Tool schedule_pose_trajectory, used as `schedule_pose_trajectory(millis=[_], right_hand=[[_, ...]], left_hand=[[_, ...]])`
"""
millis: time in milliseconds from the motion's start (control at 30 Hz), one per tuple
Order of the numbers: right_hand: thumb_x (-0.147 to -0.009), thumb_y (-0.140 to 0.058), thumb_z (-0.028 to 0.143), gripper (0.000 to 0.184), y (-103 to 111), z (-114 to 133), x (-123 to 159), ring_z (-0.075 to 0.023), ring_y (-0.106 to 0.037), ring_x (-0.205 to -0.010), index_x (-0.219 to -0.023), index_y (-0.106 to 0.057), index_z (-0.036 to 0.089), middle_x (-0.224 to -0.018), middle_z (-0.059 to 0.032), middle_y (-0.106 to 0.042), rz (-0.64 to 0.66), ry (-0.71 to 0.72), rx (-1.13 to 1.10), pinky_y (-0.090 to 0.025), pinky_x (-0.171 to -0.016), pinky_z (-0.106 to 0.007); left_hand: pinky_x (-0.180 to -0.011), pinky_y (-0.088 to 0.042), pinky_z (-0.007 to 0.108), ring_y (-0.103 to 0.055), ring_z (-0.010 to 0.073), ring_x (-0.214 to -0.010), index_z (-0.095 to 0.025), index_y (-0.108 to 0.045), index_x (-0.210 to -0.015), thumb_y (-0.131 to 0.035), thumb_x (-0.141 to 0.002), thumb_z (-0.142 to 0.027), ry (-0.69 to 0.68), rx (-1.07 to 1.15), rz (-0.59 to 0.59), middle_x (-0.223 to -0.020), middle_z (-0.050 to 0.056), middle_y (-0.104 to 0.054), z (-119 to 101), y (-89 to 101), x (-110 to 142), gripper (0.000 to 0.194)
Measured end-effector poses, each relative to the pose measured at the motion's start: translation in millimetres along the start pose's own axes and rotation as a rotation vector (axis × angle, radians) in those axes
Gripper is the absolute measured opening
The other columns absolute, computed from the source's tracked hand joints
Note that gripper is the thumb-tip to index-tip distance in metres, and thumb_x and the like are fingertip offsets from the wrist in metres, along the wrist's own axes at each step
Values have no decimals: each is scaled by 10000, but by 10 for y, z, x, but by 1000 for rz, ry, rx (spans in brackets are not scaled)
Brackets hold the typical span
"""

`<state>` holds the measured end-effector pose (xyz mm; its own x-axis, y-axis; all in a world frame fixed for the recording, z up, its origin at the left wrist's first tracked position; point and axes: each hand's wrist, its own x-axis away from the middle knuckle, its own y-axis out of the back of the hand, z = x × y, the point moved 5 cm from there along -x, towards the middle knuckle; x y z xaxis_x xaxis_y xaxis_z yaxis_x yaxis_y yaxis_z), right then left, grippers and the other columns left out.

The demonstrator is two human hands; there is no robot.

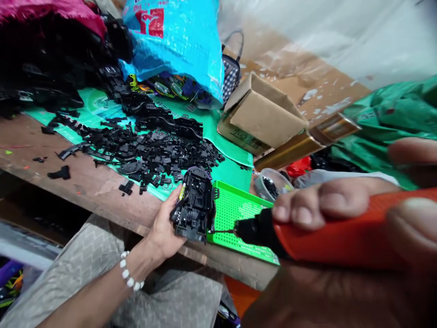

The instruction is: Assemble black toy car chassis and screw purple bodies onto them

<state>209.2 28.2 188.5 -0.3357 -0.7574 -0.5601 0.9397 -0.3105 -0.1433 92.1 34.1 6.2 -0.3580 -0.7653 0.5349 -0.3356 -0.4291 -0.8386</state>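
My left hand [167, 230], with a white bracelet at the wrist, is closed around a black plastic toy car body [195, 205], held above the table's front edge with its inner side facing me. In my right hand [327, 205] is a red electric screwdriver [341, 232], lying level and pointing left. Its thin bit reaches the lower right edge of the car body; whether it touches a screw is too small to tell. Behind the bit lies a bright green perforated tray [235, 218]. My right thumb is blurred and close to the camera.
A heap of small black plastic parts [153, 150] covers a green sheet on the wooden table [102, 196]. Behind stand a blue sack [174, 41], a cardboard box [266, 114] and a roll of brown tape [307, 141]. A clear tub [273, 184] of small dark pieces sits beside the tray.
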Motion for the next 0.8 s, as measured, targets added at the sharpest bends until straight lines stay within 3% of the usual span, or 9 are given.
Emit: schedule_pose_trajectory(millis=[100,233,333,533,667,800], right_hand=[[-690,-604,231,62,-158,-19,62,-96,-517,-454,-638,-577,210,-590,48,-559,107,-35,-58,-484,-441,-296],[-683,-622,224,69,-221,-60,60,-101,-509,-428,-632,-578,208,-570,44,-566,121,-74,-88,-479,-436,-303],[-669,-650,260,79,-238,-79,68,-108,-507,-427,-661,-587,213,-567,46,-565,130,-93,-89,-479,-435,-309],[-708,-644,296,98,-236,-54,113,-109,-508,-457,-768,-623,221,-607,46,-551,146,-39,-92,-483,-448,-309],[-702,-651,311,250,-230,-78,111,-118,-512,-431,-935,-659,222,-584,48,-572,150,-86,-104,-486,-426,-307],[-666,-684,270,216,-254,-96,98,-108,-495,-385,-874,-664,214,-524,56,-575,115,-118,-105,-491,-403,-289]], left_hand=[[-768,-571,295,-712,180,-778,-145,-715,-941,-468,-941,-322,-14,13,-31,-795,53,-754,-16,13,-1,304],[-778,-545,236,-701,134,-750,-198,-722,-891,-529,-915,-251,-92,-12,-98,-809,-9,-756,-46,35,17,202],[-695,-515,154,-682,81,-708,-213,-726,-880,-573,-883,-175,-166,-18,-141,-829,-55,-757,-65,47,28,158],[-656,-518,171,-680,97,-686,-218,-737,-869,-536,-913,-231,-127,-9,-70,-797,-44,-756,-38,20,15,206],[-684,-522,167,-657,80,-613,-212,-737,-822,-551,-908,-231,-127,1,-75,-742,-48,-746,-49,28,22,206],[-741,-540,215,-635,89,-544,-199,-729,-790,-494,-939,-283,-54,31,14,-681,-35,-728,-24,-9,5,291]])
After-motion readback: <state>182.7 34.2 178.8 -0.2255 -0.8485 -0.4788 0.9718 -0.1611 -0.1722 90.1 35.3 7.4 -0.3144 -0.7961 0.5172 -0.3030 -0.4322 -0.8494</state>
